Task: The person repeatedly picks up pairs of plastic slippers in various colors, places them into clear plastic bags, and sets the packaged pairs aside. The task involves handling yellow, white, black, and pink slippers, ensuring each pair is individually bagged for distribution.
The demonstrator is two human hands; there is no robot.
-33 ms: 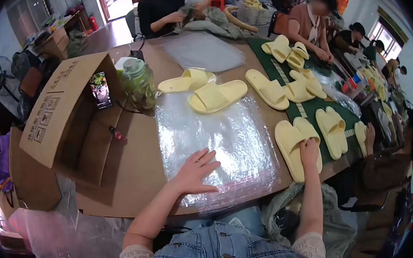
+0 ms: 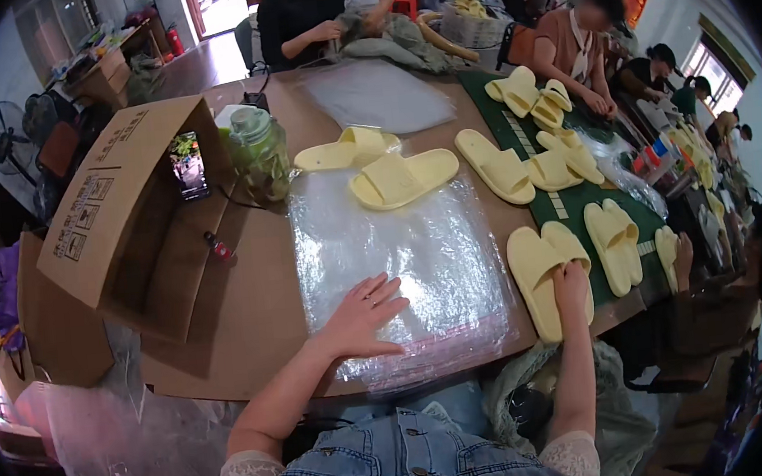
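Note:
My left hand lies flat, fingers spread, on a stack of clear plastic bags at the table's near edge. On the right, my right hand has its fingers closed at the strap of a pair of pale yellow slippers; the fingertips are partly hidden. Across the far end of the bags rest two more yellow slippers, a front one and one behind it. Another slipper lies to their right, and an upright-looking pair sits beside the pair at my right hand.
A cardboard box stands open at left, with a lit phone against it. Beside it are a green-filled jar and a small red bottle. Pale plastic sheets lie farther back. Co-workers sit behind and to the right.

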